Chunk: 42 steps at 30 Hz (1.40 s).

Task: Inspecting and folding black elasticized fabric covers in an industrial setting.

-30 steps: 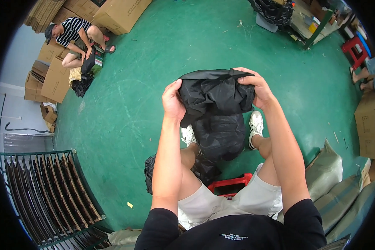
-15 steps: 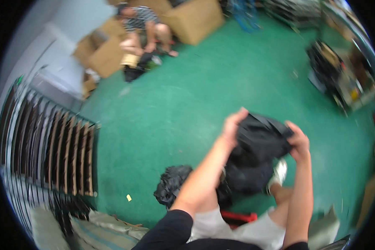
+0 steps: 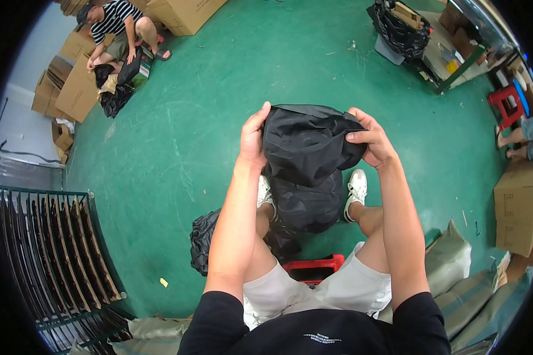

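Note:
Between both hands I hold a black fabric piece (image 3: 305,145), baggy and creased; whether it is a bag or a cover I cannot tell. My left hand (image 3: 254,137) is closed on its left edge, thumb up along the side. On the right, my right hand (image 3: 372,141) pinches the upper corner, with thumb and fingers pressed on the cloth. Below it, a rounded black bundle (image 3: 310,204) lies on the floor between my shoes, partly covered by the held cloth. Another crumpled black heap (image 3: 205,244) sits left of my left leg, partly behind my forearm.
A red stool (image 3: 337,262) is under me. Racks of dark panels (image 3: 59,254) stand at left, woven sacks (image 3: 450,257) at lower right. Cartons (image 3: 515,204) stand at right. A co-worker (image 3: 121,29) crouches at far left by more cartons, handling black material. A loaded cart (image 3: 438,50) is far right.
My view has swung, so the surroundings sit differently in the picture. Both hands still grip the black fabric, which now shows more squarely in front of me above the bundle.

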Each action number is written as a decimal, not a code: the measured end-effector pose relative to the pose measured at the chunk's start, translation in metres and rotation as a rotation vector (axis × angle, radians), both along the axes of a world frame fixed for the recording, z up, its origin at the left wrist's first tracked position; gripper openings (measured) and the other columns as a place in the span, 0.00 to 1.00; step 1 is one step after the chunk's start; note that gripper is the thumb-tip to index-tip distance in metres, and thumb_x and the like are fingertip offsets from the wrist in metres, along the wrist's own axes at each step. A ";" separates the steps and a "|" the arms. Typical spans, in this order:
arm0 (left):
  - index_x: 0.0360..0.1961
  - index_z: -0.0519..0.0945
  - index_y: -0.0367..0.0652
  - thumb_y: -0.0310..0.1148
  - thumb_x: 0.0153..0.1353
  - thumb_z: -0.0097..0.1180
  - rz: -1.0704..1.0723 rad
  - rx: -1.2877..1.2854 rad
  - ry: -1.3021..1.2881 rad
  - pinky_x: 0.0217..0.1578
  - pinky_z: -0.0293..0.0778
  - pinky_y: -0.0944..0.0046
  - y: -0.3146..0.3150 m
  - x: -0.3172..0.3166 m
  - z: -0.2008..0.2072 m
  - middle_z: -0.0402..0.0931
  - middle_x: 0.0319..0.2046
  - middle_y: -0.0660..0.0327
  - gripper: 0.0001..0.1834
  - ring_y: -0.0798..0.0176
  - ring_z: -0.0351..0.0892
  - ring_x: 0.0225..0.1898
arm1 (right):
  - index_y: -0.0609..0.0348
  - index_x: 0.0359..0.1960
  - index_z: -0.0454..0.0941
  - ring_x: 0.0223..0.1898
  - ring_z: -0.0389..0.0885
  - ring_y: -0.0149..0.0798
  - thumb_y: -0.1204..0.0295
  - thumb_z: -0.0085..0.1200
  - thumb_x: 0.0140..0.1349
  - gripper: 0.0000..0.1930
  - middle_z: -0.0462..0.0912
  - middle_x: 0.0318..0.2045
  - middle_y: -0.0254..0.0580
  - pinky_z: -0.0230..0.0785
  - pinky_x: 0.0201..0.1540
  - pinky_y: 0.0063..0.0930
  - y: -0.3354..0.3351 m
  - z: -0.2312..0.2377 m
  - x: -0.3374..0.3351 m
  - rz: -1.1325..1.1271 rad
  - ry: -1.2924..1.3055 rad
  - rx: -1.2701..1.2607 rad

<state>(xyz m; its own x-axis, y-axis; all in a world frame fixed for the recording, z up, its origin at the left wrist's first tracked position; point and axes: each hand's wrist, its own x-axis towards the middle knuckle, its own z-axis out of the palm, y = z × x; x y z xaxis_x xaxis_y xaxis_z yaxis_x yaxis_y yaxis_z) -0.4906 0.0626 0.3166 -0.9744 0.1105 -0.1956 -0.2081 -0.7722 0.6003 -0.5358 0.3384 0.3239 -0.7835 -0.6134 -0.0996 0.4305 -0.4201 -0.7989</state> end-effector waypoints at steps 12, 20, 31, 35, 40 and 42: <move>0.41 0.81 0.32 0.40 0.70 0.50 -0.076 -0.321 0.056 0.39 0.79 0.65 -0.004 0.014 0.013 0.84 0.36 0.55 0.18 0.64 0.83 0.34 | 0.68 0.51 0.76 0.44 0.81 0.31 0.70 0.62 0.54 0.23 0.83 0.43 0.39 0.71 0.52 0.26 0.019 0.001 0.006 0.254 -0.037 0.151; 0.39 0.82 0.33 0.39 0.70 0.51 -0.178 -0.386 0.074 0.37 0.78 0.68 0.003 0.012 0.016 0.84 0.35 0.58 0.17 0.68 0.82 0.32 | 0.67 0.49 0.75 0.42 0.80 0.28 0.81 0.57 0.53 0.19 0.84 0.43 0.39 0.72 0.48 0.21 0.016 0.000 0.003 0.132 0.022 0.272; 0.35 0.83 0.34 0.43 0.70 0.52 -0.119 -0.692 0.137 0.34 0.75 0.71 -0.012 0.005 0.008 0.83 0.30 0.64 0.21 0.74 0.78 0.29 | 0.70 0.54 0.70 0.45 0.83 0.35 0.80 0.59 0.55 0.23 0.82 0.48 0.48 0.74 0.53 0.27 0.020 0.015 0.003 0.087 -0.019 -0.030; 0.34 0.84 0.33 0.43 0.69 0.54 -0.117 -0.734 0.103 0.35 0.75 0.70 -0.013 0.009 0.014 0.83 0.29 0.64 0.20 0.74 0.78 0.29 | 0.71 0.56 0.69 0.49 0.81 0.38 0.76 0.58 0.57 0.25 0.80 0.51 0.50 0.74 0.54 0.29 0.021 0.016 0.007 0.096 -0.030 0.010; 0.34 0.83 0.37 0.43 0.66 0.59 -0.229 -0.664 0.202 0.36 0.73 0.70 -0.006 0.012 0.010 0.80 0.29 0.70 0.17 0.76 0.74 0.30 | 0.73 0.55 0.69 0.49 0.82 0.44 0.74 0.53 0.62 0.21 0.79 0.51 0.53 0.73 0.57 0.35 0.022 0.009 0.014 -0.069 -0.013 -0.126; 0.34 0.81 0.38 0.41 0.63 0.63 -0.308 -0.593 0.298 0.36 0.70 0.72 0.000 0.013 0.011 0.77 0.28 0.72 0.15 0.78 0.71 0.31 | 0.73 0.55 0.69 0.49 0.82 0.45 0.74 0.52 0.63 0.20 0.80 0.51 0.54 0.74 0.57 0.37 0.029 -0.003 0.010 -0.080 -0.036 -0.213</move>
